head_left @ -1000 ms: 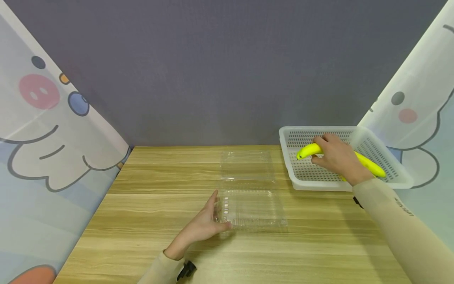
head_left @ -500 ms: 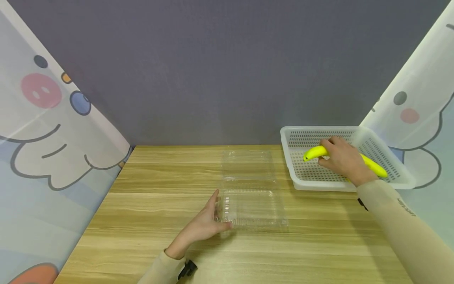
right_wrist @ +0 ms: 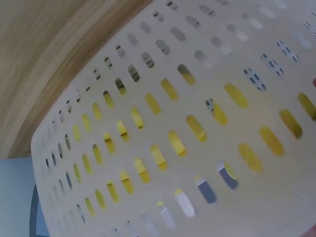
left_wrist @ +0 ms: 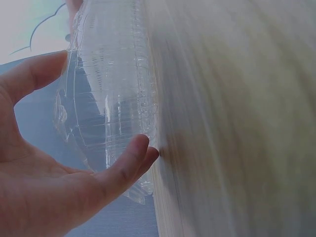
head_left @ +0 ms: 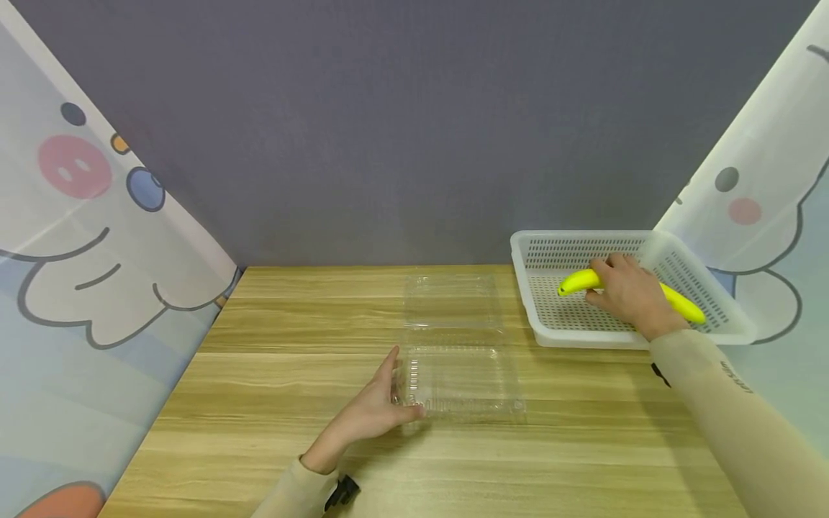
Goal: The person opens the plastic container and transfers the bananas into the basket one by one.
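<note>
In the head view my left hand (head_left: 370, 410) spans the left side of a clear plastic clamshell box (head_left: 463, 378), which lies open on the table with its lid away from me. The left wrist view shows the thumb and fingers touching opposite edges of the box (left_wrist: 106, 98). My right hand (head_left: 631, 291) grips a bright yellow banana (head_left: 578, 281) inside the white basket, its dark tip poking out to the left. More yellow banana (head_left: 683, 303) shows on the right side of the hand; the stretch between is hidden. Yellow shows through the slots of the basket wall (right_wrist: 163, 197) in the right wrist view.
The slotted white plastic basket (head_left: 536, 320) stands at the back right of the wooden table (head_left: 291, 324), against the grey back panel (head_left: 388, 144). Cartoon-printed panels (head_left: 110, 252) flank the table on both sides.
My right hand has shifted slightly right and lower in the basket, and the banana's left tip has moved right with it. My left hand and the clamshell box have stayed in place.
</note>
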The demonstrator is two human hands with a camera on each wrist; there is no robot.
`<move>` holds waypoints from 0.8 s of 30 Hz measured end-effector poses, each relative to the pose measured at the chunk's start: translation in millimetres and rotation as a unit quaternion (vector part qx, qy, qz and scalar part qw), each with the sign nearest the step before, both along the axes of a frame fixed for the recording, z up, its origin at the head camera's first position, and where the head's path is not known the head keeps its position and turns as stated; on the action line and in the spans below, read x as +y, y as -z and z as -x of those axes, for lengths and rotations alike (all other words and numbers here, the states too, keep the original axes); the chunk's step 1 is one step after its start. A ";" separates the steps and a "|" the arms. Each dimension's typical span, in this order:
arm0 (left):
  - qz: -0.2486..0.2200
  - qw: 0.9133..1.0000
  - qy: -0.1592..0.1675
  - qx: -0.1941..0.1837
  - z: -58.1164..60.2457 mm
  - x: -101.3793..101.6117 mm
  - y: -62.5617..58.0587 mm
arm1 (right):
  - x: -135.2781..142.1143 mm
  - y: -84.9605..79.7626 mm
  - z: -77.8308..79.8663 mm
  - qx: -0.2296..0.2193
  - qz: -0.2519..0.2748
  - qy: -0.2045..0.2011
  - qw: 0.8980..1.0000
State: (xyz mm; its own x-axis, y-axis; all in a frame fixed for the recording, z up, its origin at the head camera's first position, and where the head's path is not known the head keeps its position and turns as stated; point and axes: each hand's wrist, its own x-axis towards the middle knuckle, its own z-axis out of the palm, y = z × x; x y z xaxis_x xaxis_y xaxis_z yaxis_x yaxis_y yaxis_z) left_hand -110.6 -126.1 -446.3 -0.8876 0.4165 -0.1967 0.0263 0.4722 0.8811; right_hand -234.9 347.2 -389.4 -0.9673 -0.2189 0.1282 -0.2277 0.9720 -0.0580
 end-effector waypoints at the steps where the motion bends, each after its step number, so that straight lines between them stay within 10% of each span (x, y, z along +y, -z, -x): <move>1: 0.000 1.000 0.000 0.000 0.0 0.0 0.3 | 0.0 1.2 0.5 0.002 -0.002 0.002 1.000; 24: 0.012 1.000 -0.003 0.014 0.1 0.9 1.9 | 6.0 16.2 6.0 -0.043 -0.007 0.000 0.999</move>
State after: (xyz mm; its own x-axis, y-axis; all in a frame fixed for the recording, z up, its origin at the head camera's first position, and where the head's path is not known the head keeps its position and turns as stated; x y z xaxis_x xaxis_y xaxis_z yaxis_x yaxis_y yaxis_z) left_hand -110.7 -125.1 -448.2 -0.8956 0.4058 -0.1820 0.0469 0.4931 0.8687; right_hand -240.9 353.2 -405.6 -0.9746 -0.2201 0.0408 -0.2224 0.9728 -0.0645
